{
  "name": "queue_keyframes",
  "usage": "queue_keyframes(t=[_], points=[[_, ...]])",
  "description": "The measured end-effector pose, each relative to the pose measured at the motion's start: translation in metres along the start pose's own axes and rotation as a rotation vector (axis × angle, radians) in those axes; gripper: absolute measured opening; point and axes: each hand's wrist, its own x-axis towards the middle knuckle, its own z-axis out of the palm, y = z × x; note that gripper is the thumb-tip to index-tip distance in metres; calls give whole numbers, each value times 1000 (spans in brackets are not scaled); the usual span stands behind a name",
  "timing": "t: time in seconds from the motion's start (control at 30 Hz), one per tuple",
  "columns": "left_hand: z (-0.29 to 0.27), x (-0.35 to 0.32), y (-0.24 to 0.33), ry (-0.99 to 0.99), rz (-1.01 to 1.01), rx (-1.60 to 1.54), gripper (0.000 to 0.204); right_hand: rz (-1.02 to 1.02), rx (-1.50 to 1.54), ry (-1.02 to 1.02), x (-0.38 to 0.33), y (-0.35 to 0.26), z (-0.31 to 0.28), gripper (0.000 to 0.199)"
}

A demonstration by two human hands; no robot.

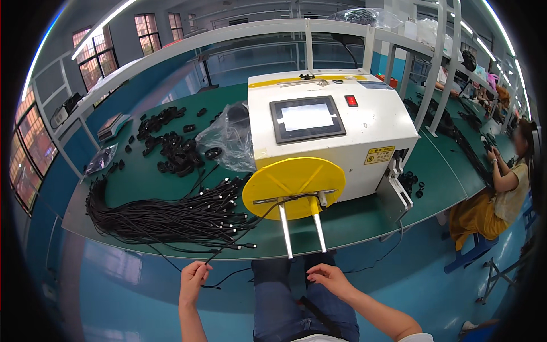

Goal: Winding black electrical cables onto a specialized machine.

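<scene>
My left hand [195, 280] pinches a thin black cable [212, 256] just off the table's front edge. From there the cable runs up to a yellow disc [268, 179] with two metal rods, on the front of a white winding machine [364, 134]; a loose length also hangs below the hand. My right hand [330, 280] is held below the rods with loosely bent fingers, apparently empty. Close to my left hand, a large bundle of black cables [154, 219] lies on the green table [137, 191], its plug ends toward the machine.
Several small black loops [176, 151] are piled behind the bundle, beside a clear plastic bag [228, 137]. The machine bears a touchscreen [307, 118] and a red switch [351, 101]. A metal shelf frame [228, 37] spans the table. At the right sits another person [501, 182].
</scene>
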Motion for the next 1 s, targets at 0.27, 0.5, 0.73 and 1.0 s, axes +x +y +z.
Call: queue_keyframes(t=[0.27, 0.5, 0.73, 1.0], points=[[-2, -5, -5, -24, -21, 22, 15, 7, -28, -30, 4, 9, 2, 20], [-1, -4, -7, -31, 0, -11, 15, -16, -56, -32, 4, 9, 2, 20], [42, -4, 37, -208, 178, 64, 11, -35, -23, -17, 5, 17, 1, 19], [137, 24, 102, -57, 760, 429, 3, -33, 1, -30, -5, -15, 4, 19]])
